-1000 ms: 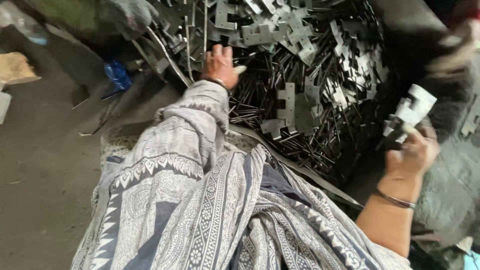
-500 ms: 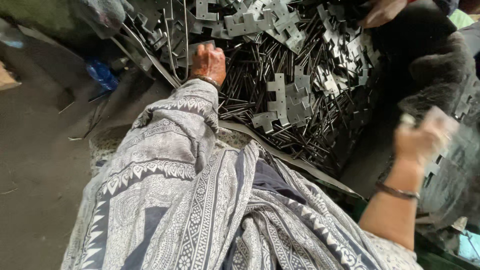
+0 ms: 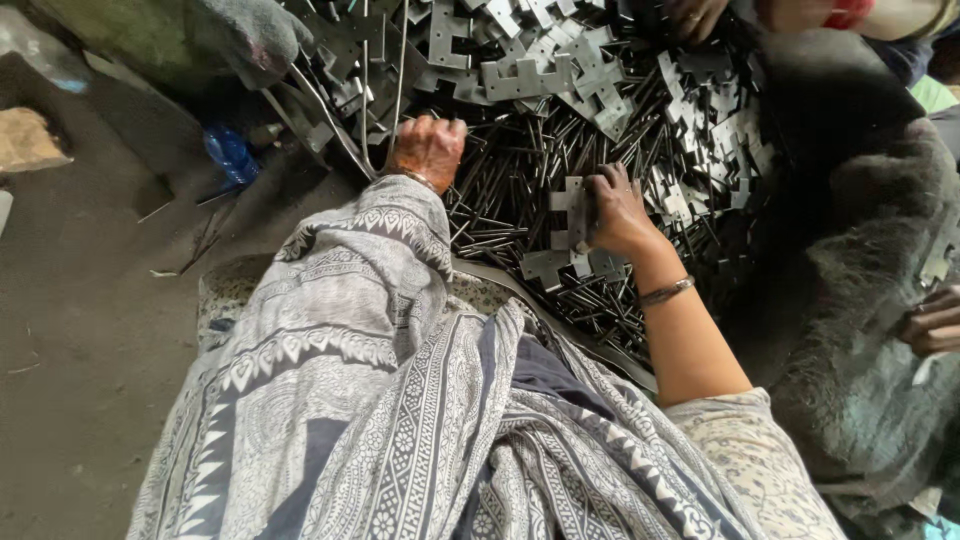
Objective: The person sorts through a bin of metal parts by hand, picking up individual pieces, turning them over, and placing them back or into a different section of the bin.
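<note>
My left hand (image 3: 430, 150) is clenched in a fist on a bunch of thin dark metal pins (image 3: 500, 205), at the near edge of a big heap. My right hand (image 3: 615, 212) rests lower to the right, its fingers closed on a flat notched grey metal plate (image 3: 568, 210) lying on the pins. More notched plates (image 3: 560, 70) are piled further back. A patterned grey shawl (image 3: 380, 370) covers my lap and left arm. A bangle sits on my right wrist.
Another person's hand (image 3: 695, 15) reaches into the heap at the top, and a second one (image 3: 935, 320) shows at the right edge over dark woolly cloth (image 3: 860, 230). A blue bottle (image 3: 230, 155) lies on the bare floor (image 3: 80, 300) to the left.
My right hand has come down from the raised position at the right and now lies on the heap, on a plate. My left hand has stayed on the pins and closed into a fist.
</note>
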